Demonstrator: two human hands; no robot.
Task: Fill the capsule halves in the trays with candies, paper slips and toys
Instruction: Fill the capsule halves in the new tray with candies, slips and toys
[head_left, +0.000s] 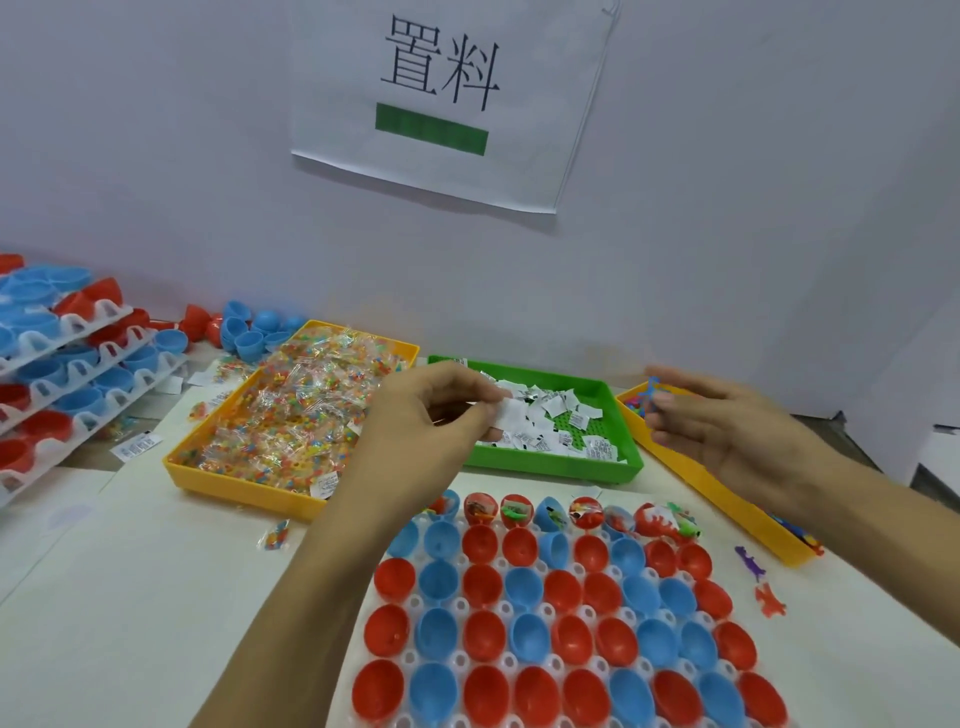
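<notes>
A white tray (415, 603) in front of me holds red and blue capsule halves (524, 634); the far row has candies, slips and toys in it, the nearer rows look empty. My left hand (431, 421) pinches a white paper slip (511, 415) above the green bin (545, 467) of slips. My right hand (727, 421) pinches a small blue toy (652, 391) over the yellow toy bin (727, 499) at the right. A yellow bin (228, 483) of wrapped candies (291, 415) stands at the left.
Stacked white trays (78, 364) of red and blue halves stand at the far left, with loose halves (244, 327) behind the candy bin. A purple toy (750, 561) and a red toy (770, 600) lie right of the tray. A candy packet (275, 535) and stray slips lie on the table.
</notes>
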